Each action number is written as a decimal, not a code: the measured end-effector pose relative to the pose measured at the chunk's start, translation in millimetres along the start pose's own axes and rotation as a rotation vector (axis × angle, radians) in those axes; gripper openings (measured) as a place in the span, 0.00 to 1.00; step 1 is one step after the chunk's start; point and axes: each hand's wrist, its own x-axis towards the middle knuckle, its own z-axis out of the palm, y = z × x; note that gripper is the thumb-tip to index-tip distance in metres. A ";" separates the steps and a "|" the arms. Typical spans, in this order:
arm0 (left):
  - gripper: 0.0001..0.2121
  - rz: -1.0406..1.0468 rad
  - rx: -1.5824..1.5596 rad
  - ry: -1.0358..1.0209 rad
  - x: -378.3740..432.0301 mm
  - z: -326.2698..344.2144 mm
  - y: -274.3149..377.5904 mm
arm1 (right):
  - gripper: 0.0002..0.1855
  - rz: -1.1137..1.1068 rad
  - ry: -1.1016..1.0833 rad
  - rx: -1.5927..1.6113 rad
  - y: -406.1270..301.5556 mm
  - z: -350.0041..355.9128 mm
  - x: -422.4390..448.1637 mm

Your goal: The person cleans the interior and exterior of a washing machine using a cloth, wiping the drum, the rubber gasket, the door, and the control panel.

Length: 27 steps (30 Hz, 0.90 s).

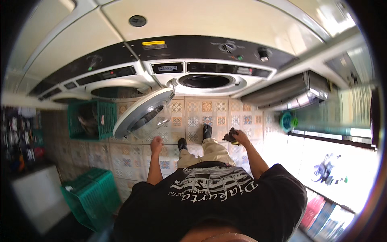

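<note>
My right hand (242,138) holds a small dark bundle, seemingly cloth (231,135), with a bit of yellow at its lower edge. My left hand (156,145) is loosely curled just below the open round door (142,116) of a front-loading Maytag laundry machine. Nothing shows between its fingers, and a gap seems to part it from the door's rim. The door swings out to the left on its hinge, its clear bowl turned towards my left hand. Behind it the round drum opening (207,81) is dark inside; its contents are hidden.
More machines with a round opening (118,91) continue leftward. A green plastic crate (107,119) holding something dark stands on the patterned tile floor (193,133). Another green crate (93,193) is behind me, left. A teal bucket (285,122) stands right, near a bright doorway (290,160).
</note>
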 end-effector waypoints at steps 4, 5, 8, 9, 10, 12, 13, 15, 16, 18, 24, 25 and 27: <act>0.09 0.367 -0.109 0.331 39.9 -79.8 83.3 | 0.13 -0.170 0.537 -0.170 24.0 45.5 -55.6; 0.12 0.389 -0.169 0.361 44.1 -100.8 106.7 | 0.13 -0.105 0.552 -0.077 20.4 53.3 -68.6; 0.18 0.518 0.034 0.498 57.5 -156.8 160.6 | 0.13 0.188 0.461 0.152 -1.4 63.9 -95.2; 0.19 0.478 0.138 0.479 64.1 -167.6 169.2 | 0.13 0.203 0.465 0.180 -8.1 67.2 -96.3; 0.19 0.437 0.244 0.454 72.1 -175.9 173.5 | 0.13 0.224 0.466 0.208 -12.1 72.2 -100.2; 0.22 0.410 0.569 0.383 90.5 -189.7 170.7 | 0.13 0.236 0.452 0.210 -21.1 80.5 -105.1; 0.23 0.377 0.637 0.283 98.1 -190.7 165.4 | 0.12 0.210 0.387 0.190 -24.8 81.9 -107.2; 0.25 0.314 0.767 0.075 107.5 -182.5 166.1 | 0.12 0.162 0.262 0.150 -29.9 81.9 -108.9; 0.25 0.279 0.758 0.094 105.8 -174.9 169.3 | 0.11 0.211 0.204 0.165 -37.2 76.7 -114.1; 0.26 0.204 0.738 0.143 92.7 -161.5 174.6 | 0.14 0.205 0.208 0.156 -32.6 80.8 -120.9; 0.26 0.506 0.689 0.045 128.2 -155.5 126.9 | 0.26 0.180 0.275 0.087 14.3 96.9 -117.0; 0.26 0.526 0.578 -0.016 130.1 -141.2 130.1 | 0.28 0.182 0.240 -0.039 40.5 106.6 -113.9; 0.27 0.389 0.615 0.134 109.1 -152.7 117.0 | 0.30 0.366 0.091 0.123 -4.4 61.5 -103.1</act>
